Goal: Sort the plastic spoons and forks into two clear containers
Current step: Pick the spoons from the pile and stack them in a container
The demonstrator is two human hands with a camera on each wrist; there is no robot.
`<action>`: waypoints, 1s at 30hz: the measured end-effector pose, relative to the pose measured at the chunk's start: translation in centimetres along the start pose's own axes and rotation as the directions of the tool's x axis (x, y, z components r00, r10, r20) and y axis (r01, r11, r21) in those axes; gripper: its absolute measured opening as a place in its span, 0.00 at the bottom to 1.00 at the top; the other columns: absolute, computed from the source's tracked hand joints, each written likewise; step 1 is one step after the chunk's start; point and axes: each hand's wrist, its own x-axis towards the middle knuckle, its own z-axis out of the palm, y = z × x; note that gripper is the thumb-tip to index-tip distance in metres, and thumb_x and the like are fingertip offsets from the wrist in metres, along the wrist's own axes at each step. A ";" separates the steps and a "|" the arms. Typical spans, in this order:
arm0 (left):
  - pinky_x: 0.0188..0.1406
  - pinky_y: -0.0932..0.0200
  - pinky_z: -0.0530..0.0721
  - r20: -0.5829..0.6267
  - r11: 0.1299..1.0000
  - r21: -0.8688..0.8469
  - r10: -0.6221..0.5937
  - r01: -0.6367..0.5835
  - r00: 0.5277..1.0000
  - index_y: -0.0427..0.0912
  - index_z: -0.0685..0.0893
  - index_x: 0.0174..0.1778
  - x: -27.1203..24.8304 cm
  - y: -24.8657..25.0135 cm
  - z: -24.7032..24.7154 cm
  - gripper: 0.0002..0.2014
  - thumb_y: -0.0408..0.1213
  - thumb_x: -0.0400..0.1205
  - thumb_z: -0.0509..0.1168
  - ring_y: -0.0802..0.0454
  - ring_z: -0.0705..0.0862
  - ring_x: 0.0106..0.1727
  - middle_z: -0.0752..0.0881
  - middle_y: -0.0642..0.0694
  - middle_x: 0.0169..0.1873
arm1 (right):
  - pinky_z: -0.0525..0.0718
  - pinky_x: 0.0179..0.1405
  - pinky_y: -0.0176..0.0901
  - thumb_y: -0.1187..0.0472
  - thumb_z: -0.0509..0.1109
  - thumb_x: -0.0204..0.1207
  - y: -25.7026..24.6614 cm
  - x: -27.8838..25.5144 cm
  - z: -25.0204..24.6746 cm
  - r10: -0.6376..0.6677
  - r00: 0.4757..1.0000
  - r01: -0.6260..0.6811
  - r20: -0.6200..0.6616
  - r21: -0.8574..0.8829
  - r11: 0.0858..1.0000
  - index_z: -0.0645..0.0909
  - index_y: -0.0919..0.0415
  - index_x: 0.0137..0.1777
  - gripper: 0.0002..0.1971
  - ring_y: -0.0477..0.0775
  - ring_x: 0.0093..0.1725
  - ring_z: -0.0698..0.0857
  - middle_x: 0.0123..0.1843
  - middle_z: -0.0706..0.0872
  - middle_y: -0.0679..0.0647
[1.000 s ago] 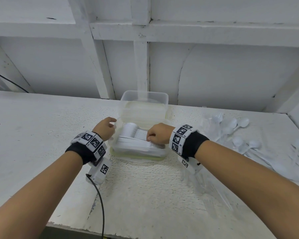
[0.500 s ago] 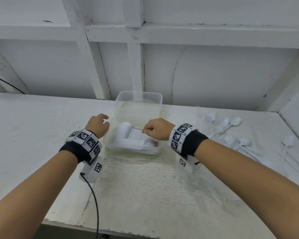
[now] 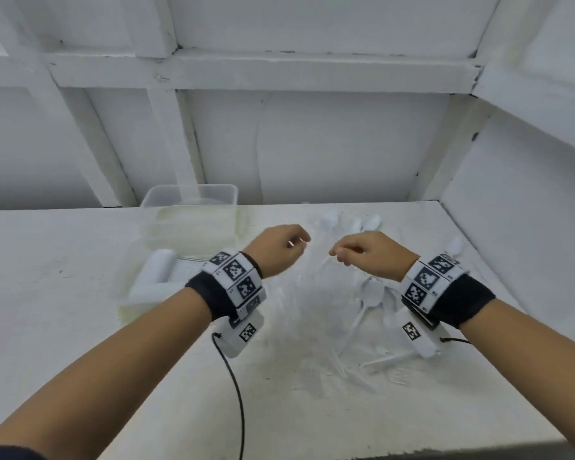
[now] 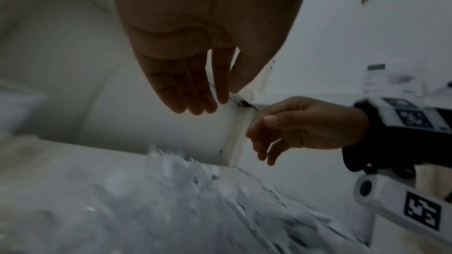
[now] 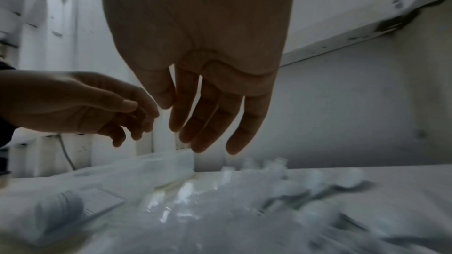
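My forearms reach out over the white desk, each wrist wrapped in a black band with checkered marker tags and a small white camera block hanging under it. Between and just under my wrists lies a loose scatter of plastic cutlery: white spoons show plainly, while the clear pieces around them are too blurred for me to call forks or spoons. My left hand hangs above that scatter with an empty, easy grip, the fingers long and together and only lightly bent, touching nothing. My right hand hangs just beside it, apart by a small gap, its grip also empty, the fingers loosely drooping toward the desk. Left of my left wrist sits the near clear container, holding a tidy stack of white cutlery lying on its side; I cannot tell which kind from here. Straight behind it stands the second clear container, close to the back of the desk. Further off to the right, more white spoons lie near the back edge, and one sits by itself toward the right wall. White wall panels with framing beams close off the view behind.
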 end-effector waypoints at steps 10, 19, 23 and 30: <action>0.27 0.60 0.68 0.482 0.924 0.376 -0.133 -0.067 0.866 0.39 0.70 0.29 4.2 5.3 11.5 0.20 0.46 0.83 0.62 0.47 0.76 0.41 0.72 0.46 0.28 | 0.78 0.51 0.42 0.58 0.63 0.81 8.7 -4.9 0.0 0.282 0.959 -0.278 0.037 -0.080 0.957 0.85 0.60 0.52 0.11 0.50 0.43 0.82 0.45 0.87 0.55; 0.31 0.59 0.73 0.477 0.890 0.443 -0.136 -0.104 0.868 0.36 0.74 0.41 3.6 5.8 12.0 0.10 0.39 0.82 0.62 0.45 0.76 0.40 0.69 0.47 0.28 | 0.80 0.51 0.45 0.60 0.62 0.80 10.2 -4.0 1.4 0.360 0.933 -0.361 -0.031 -0.061 0.931 0.84 0.61 0.51 0.10 0.55 0.51 0.84 0.44 0.86 0.53; 0.35 0.59 0.72 0.351 0.964 0.239 -0.193 0.112 0.916 0.38 0.74 0.42 3.5 4.5 10.7 0.08 0.39 0.83 0.58 0.48 0.75 0.40 0.74 0.46 0.35 | 0.78 0.47 0.44 0.54 0.63 0.80 10.0 -3.2 1.6 0.376 0.927 -0.372 -0.006 -0.156 0.915 0.84 0.65 0.47 0.14 0.54 0.46 0.83 0.46 0.88 0.59; 0.46 0.52 0.81 0.129 0.920 -0.252 -0.275 0.300 0.953 0.42 0.69 0.39 3.1 1.6 7.8 0.07 0.35 0.83 0.55 0.48 0.83 0.42 0.84 0.42 0.41 | 0.70 0.30 0.37 0.39 0.69 0.73 7.6 -3.5 2.4 0.497 0.835 -0.266 0.236 -0.618 0.740 0.66 0.57 0.29 0.24 0.46 0.28 0.72 0.29 0.73 0.49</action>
